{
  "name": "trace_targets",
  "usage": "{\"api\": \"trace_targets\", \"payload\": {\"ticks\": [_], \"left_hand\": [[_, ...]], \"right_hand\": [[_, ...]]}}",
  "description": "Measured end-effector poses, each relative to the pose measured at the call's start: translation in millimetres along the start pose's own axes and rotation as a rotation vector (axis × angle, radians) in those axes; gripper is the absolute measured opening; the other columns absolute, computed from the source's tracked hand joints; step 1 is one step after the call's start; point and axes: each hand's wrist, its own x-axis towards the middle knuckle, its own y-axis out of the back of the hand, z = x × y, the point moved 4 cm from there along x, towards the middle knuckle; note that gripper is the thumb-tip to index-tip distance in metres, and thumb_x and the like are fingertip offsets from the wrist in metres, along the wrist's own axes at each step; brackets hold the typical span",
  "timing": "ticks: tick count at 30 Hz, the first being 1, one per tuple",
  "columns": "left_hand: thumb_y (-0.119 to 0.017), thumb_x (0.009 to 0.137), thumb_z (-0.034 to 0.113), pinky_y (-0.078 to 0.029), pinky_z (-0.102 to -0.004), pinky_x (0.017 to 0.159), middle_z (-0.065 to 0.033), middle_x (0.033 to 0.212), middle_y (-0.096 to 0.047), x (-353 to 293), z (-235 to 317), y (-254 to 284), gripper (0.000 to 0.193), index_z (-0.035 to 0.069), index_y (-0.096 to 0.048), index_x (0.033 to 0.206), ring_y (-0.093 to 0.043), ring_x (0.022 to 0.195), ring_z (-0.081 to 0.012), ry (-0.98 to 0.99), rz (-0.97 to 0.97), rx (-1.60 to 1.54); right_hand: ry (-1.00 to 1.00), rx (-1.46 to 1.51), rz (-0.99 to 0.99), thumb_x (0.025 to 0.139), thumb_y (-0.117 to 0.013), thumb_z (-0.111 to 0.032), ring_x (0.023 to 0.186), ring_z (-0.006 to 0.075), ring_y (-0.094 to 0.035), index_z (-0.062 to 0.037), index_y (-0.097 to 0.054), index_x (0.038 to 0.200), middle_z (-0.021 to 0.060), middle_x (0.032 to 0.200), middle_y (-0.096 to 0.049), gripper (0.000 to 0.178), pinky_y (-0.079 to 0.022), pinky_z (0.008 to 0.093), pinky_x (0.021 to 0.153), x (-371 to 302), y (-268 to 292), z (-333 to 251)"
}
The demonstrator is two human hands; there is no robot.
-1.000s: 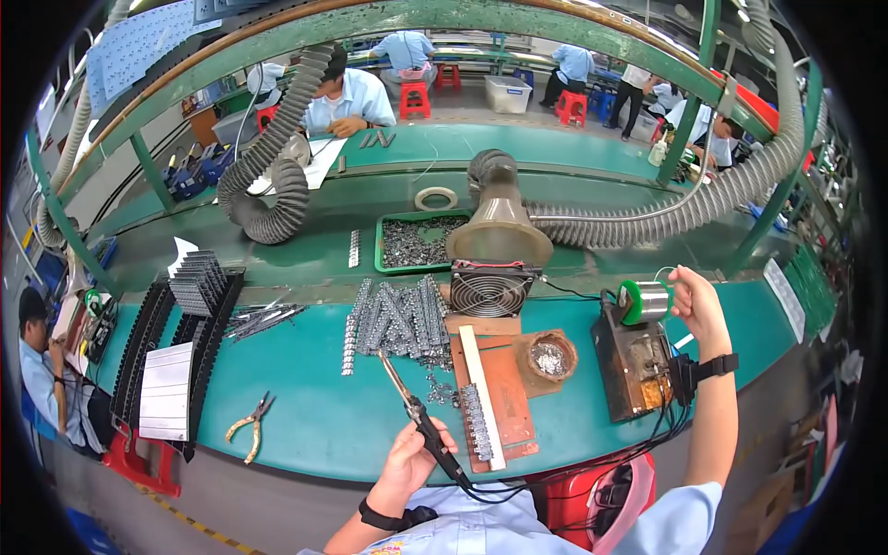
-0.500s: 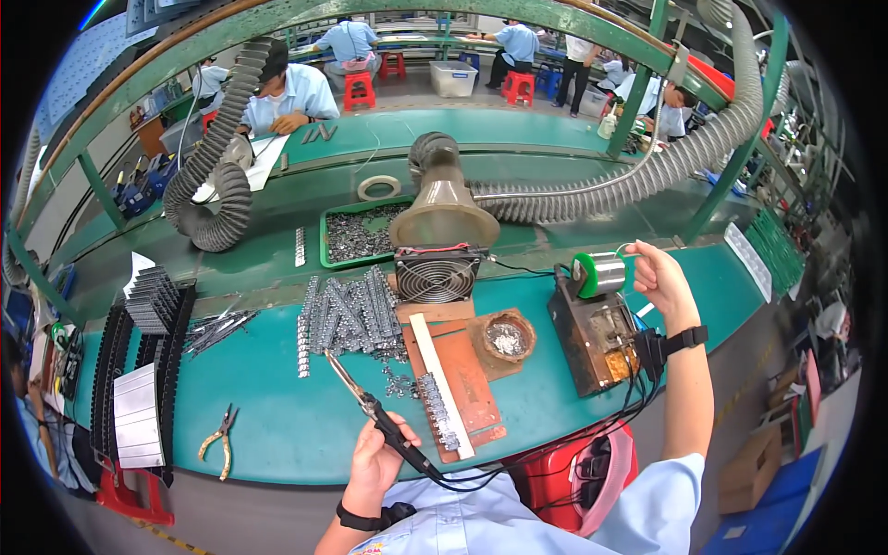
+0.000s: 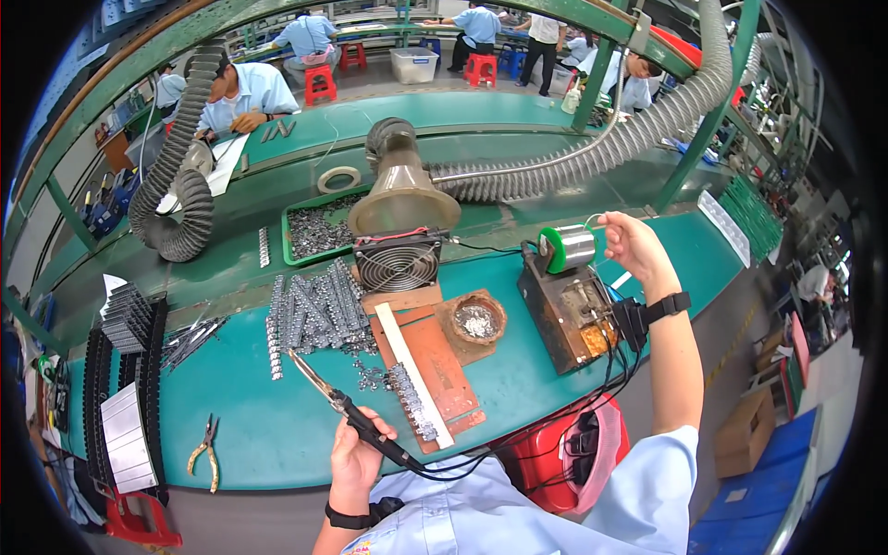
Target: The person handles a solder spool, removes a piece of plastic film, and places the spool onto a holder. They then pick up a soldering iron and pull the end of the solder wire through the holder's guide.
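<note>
My left hand grips the handle of a soldering iron, its metal tip pointing up and left toward a pile of metal strips. Up at the right, my right hand pinches the loose end of solder wire coming off a green-flanged spool. That spool sits on a dark, worn metal box. Between my hands, a row of small metal parts lies along a white bar on a reddish-brown board. A round brown dish with silvery bits stands beside the board.
A small fan stands before a fume funnel. Behind is a green tray of small parts. Pliers and black slotted racks lie left. Cables run from my iron toward the box. Co-workers sit across the bench.
The whole scene has shifted left and slightly up in the picture as my head turned. Both hands keep their holds, on the soldering iron and on the solder wire.
</note>
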Motion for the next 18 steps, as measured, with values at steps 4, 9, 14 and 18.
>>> {"api": "trace_targets", "payload": {"ticks": [4,9,14,18], "left_hand": [[-0.055,0.084,0.041,-0.038,-0.0366,0.074,-0.0102,0.080,-0.057,0.0,-0.3,0.6,0.042,0.003,-0.048,0.101,-0.052,0.075,-0.0226,-0.010,-0.010,0.026],[-0.053,0.086,0.041,-0.037,-0.0362,0.074,-0.0096,0.081,-0.056,0.0,-0.2,2.3,0.041,0.004,-0.047,0.102,-0.051,0.074,-0.0222,-0.026,0.002,0.018],[-0.051,0.087,0.040,-0.037,-0.0360,0.074,-0.0094,0.081,-0.056,1.2,-1.3,2.3,0.040,0.004,-0.046,0.103,-0.051,0.074,-0.0220,-0.031,-0.012,0.019],[-0.051,0.088,0.040,-0.037,-0.0358,0.074,-0.0094,0.081,-0.056,1.1,-1.2,2.6,0.040,0.003,-0.046,0.103,-0.051,0.074,-0.0220,-0.031,-0.021,0.019]], "right_hand": [[-0.006,-0.029,0.019,0.089,-0.051,-0.021,0.047,0.0054,-0.033,-0.0054,-0.058,0.088,-0.0068,0.055,-0.038,0.017,-0.034,0.0243,0.054,0.6,-0.4,1.8],[0.013,-0.045,-0.022,0.088,-0.053,-0.023,0.047,0.0052,-0.030,-0.0051,-0.058,0.088,-0.0076,0.053,-0.033,0.019,-0.032,0.0242,0.055,6.0,0.0,4.4],[0.008,-0.074,-0.031,0.088,-0.055,-0.024,0.046,0.0052,-0.029,-0.0045,-0.058,0.089,-0.0078,0.052,-0.032,0.020,-0.032,0.0244,0.055,4.2,2.4,5.0],[-0.002,-0.101,-0.036,0.087,-0.056,-0.026,0.050,0.0056,-0.031,-0.0055,-0.060,0.089,-0.0081,0.054,-0.034,0.021,-0.032,0.0239,0.055,3.8,2.0,5.8]]}}
